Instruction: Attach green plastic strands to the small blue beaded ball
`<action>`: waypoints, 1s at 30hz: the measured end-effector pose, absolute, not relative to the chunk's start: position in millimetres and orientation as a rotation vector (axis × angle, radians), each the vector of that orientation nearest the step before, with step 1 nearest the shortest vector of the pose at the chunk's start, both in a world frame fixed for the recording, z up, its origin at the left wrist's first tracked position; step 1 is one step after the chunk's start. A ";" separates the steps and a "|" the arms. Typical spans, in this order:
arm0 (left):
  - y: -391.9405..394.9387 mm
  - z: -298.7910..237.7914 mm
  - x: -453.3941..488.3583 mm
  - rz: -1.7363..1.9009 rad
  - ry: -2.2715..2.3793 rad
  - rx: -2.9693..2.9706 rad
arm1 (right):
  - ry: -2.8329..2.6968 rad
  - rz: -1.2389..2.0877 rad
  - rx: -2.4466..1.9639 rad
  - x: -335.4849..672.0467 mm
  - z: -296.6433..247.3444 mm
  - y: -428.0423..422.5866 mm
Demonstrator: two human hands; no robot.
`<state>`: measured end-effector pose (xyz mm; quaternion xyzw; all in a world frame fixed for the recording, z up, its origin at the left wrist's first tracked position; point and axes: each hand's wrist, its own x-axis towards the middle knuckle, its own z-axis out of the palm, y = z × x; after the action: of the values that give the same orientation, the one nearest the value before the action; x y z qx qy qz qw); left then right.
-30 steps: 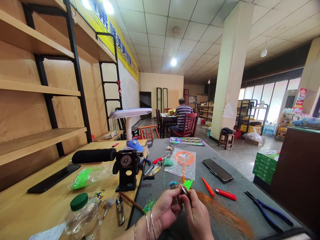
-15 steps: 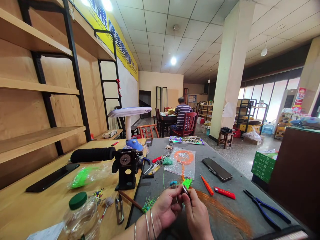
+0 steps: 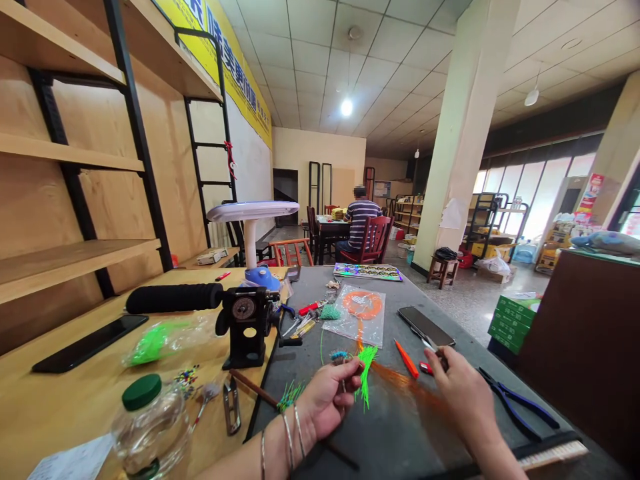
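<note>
My left hand (image 3: pixel 333 390), with bangles at the wrist, is closed in a pinch on bright green strands (image 3: pixel 369 367) that fan out beside its fingertips. Just behind the fingers are blue-tipped pieces (image 3: pixel 340 357). To the right, my right hand (image 3: pixel 465 387) is closed on a small metal tool with a silver tip (image 3: pixel 425 340); its exact kind is unclear. This hand is above the dark mat, partly covering a red-handled tool (image 3: pixel 426 368). Long orange strands (image 3: pixel 400 381) lie between the hands. An orange pen-like tool (image 3: pixel 406 359) is close by.
A black hand-cranked device (image 3: pixel 245 327) stands left of the mat, near a green-capped jar (image 3: pixel 150 427) and thread snips (image 3: pixel 232 405). Blue-handled pliers (image 3: pixel 520 403) lie at right, a phone (image 3: pixel 427 325) behind. A clear bag (image 3: pixel 357 310) holds orange coils. A person (image 3: pixel 361 223) sits farther back.
My right hand has moved away from my left, rightwards, with the small metal tool. The green strands now spread downwards beside my left fingertips. The view has shifted slightly.
</note>
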<state>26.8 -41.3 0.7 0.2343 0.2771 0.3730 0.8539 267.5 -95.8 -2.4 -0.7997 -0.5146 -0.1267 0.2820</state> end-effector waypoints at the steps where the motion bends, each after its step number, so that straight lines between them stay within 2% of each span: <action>1: -42.2 2.1 26.5 0.796 0.589 0.505 | -1.393 -0.381 -2.242 283.4 0.1 -94.8; 7: -44.5 4.3 23.8 0.806 0.648 0.601 | -1.464 -0.426 -2.525 324.5 -2.3 -94.6; 11: -41.3 1.3 21.4 0.823 0.703 0.643 | -1.635 -0.459 -2.409 307.9 -4.1 -98.9; 15: -37.0 3.9 18.6 0.862 0.718 0.661 | -1.923 -0.330 -2.198 292.1 -7.8 -95.8; 22: -29.8 6.6 15.9 0.873 0.675 0.647 | -1.702 -0.264 -2.219 300.8 -17.5 -81.4; 24: -27.8 5.1 15.9 0.875 0.665 0.650 | -1.517 -0.069 -2.029 294.0 -18.8 -81.6; 27: -25.9 4.3 16.0 0.882 0.644 0.660 | -1.289 0.408 -1.516 264.7 -22.9 -82.9; 30: -25.3 5.7 16.2 0.889 0.629 0.663 | -1.148 0.688 -1.281 223.4 -28.3 -82.0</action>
<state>16.2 -25.3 5.7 0.3095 0.2936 0.4149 0.8036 223.4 -82.0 -28.3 -0.5526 -0.4954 0.2970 0.6009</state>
